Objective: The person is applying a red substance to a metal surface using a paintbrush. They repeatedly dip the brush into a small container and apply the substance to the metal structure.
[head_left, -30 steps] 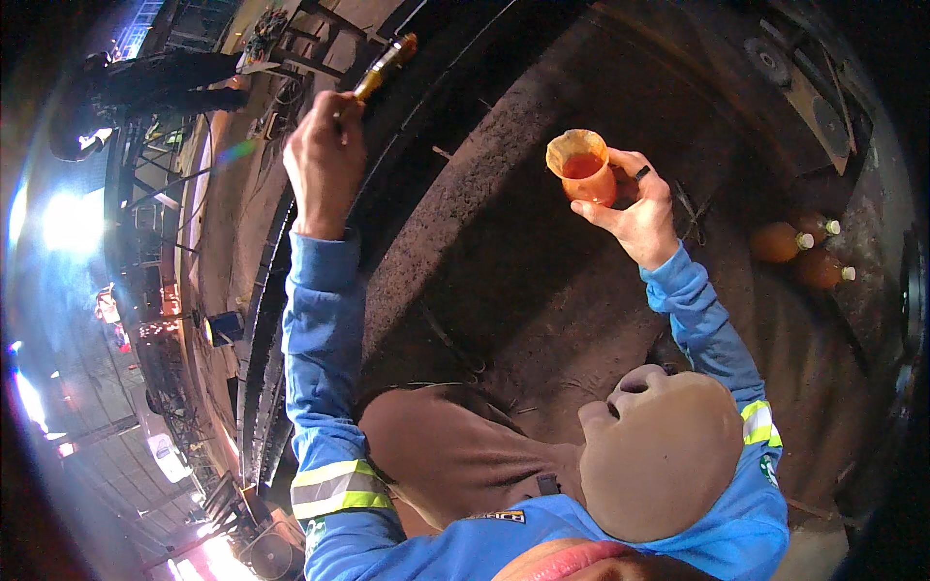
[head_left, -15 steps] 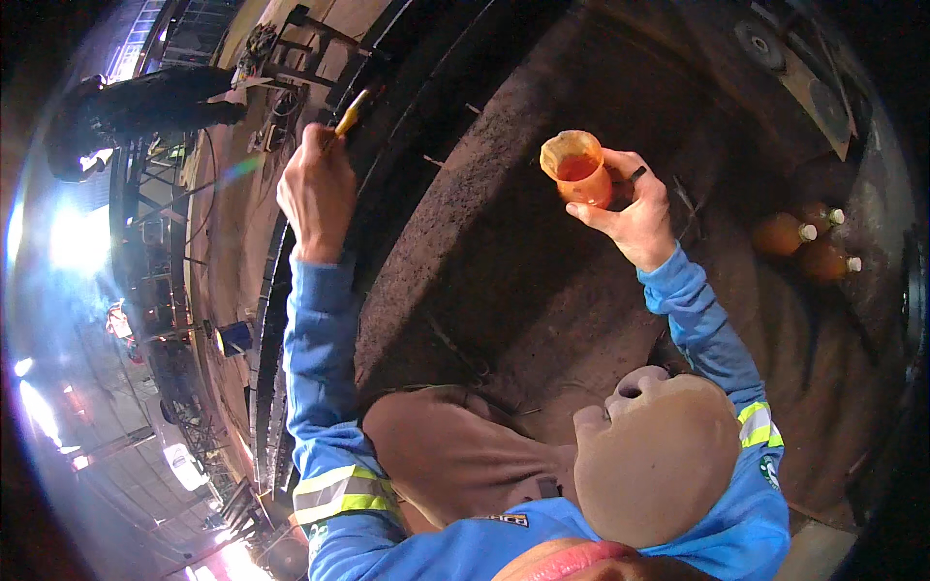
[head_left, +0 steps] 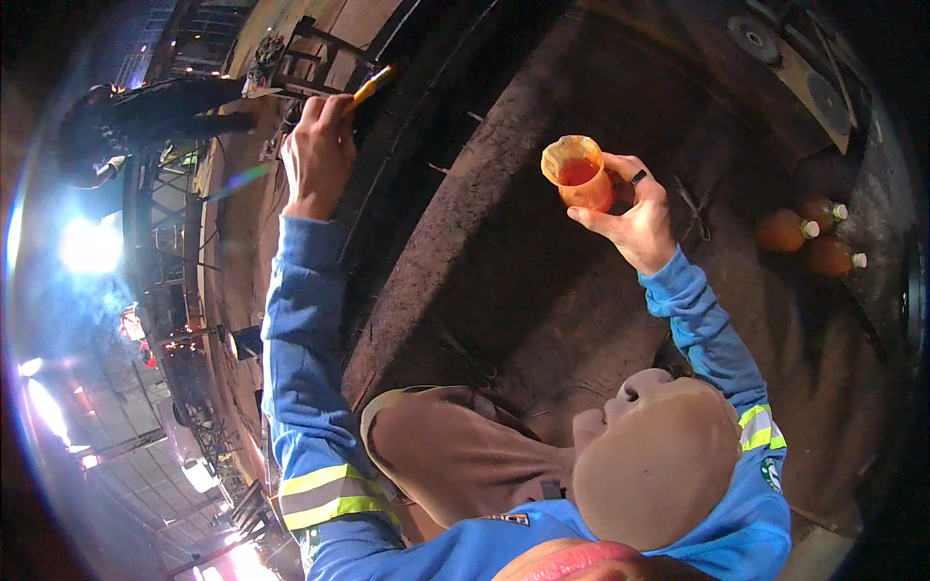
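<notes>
My left hand (head_left: 318,160) is raised at the upper left, its fingers closed on a slim yellow-handled paintbrush (head_left: 370,87). The brush points up and right, its tip over or against a long dark metal beam (head_left: 412,126); whether they touch I cannot tell. In my right hand (head_left: 641,218) is an orange, translucent plastic cup (head_left: 591,197) with an uneven rim. Orange-red liquid shows inside it. My thumb is on the cup's near side, and the other fingers go round its right side, partly hidden.
Several bottles of brownish-orange liquid (head_left: 781,232) with white caps stand at the right. Grinding discs (head_left: 754,41) lie on a board at the upper right. A rough ledge (head_left: 455,194) runs beside the beam. A person in dark clothes (head_left: 160,111) is at the far left, near a bright glare (head_left: 92,245).
My left hand has moved up and slightly left with the paintbrush, whose tip now sits higher and further right. The cup in my right hand has hardly moved.
</notes>
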Available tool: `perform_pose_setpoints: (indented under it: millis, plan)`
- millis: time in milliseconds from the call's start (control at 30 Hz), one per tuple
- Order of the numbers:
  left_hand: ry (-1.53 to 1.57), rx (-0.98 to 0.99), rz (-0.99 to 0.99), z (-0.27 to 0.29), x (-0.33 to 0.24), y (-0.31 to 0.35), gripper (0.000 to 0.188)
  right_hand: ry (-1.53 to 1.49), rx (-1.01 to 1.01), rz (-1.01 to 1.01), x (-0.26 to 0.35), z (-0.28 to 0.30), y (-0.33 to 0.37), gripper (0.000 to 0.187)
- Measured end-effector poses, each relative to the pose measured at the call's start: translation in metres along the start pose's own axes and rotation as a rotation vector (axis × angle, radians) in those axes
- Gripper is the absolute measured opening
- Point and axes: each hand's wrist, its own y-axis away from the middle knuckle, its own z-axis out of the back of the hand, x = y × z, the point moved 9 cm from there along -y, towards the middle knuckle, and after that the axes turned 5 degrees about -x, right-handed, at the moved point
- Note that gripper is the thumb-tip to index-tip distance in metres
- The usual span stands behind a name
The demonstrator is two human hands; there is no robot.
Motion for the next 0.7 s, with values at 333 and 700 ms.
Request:
perform_pose_setpoints:
  millis: [333,700]
  plan:
    - [0.225,-0.034,-0.054,0.019,0.012,-0.021,0.020,-0.007,-0.002,-0.004,-0.005,0.003,0.000,0.060]
    - [0.210,0.027,-0.070,0.025,0.019,-0.028,0.018,-0.031,-0.017,-0.029,-0.011,0.004,0.001,0.061]
